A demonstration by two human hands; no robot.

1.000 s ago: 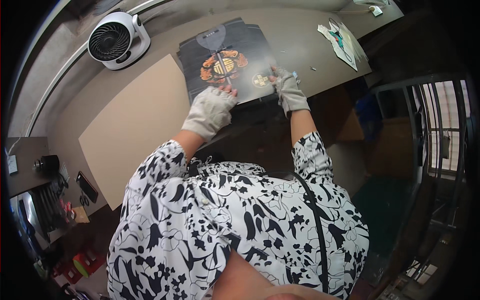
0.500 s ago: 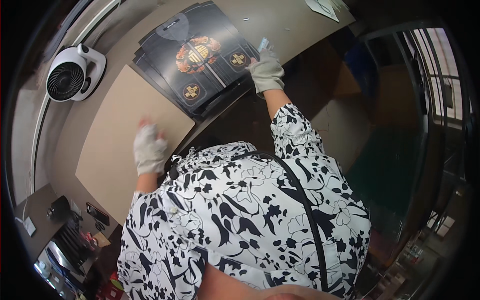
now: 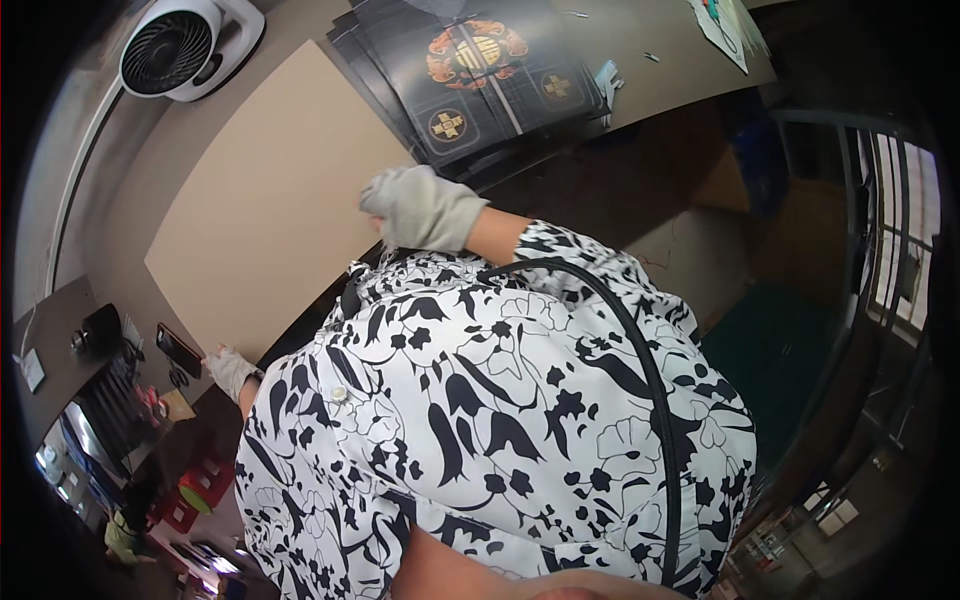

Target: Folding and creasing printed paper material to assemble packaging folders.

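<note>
A large tan board (image 3: 260,200) lies flat on the table in front of me. My right hand (image 3: 425,208), in a light grey fingerless glove, is over its right edge with fingers curled; what they hold, if anything, is hidden. My left hand (image 3: 235,372), gloved alike, is at the board's near-left corner, fingertips closed at its edge. Beyond the board lies a stack of dark printed sheets (image 3: 500,95) with a round gold and orange emblem. A small pale blue and white item (image 3: 607,78) rests by the stack's right edge, apart from both hands.
A white and black fan (image 3: 170,48) stands at the far left. A phone (image 3: 180,348) and scissors (image 3: 178,378) lie close to my left hand. A white sheet with a cord (image 3: 722,32) is at the far right. Red containers (image 3: 195,480) stand at the lower left.
My right hand has left the printed stack and the pale blue item, coming to the board's right edge. My left hand has moved back to the board's near corner. The view has shifted.
</note>
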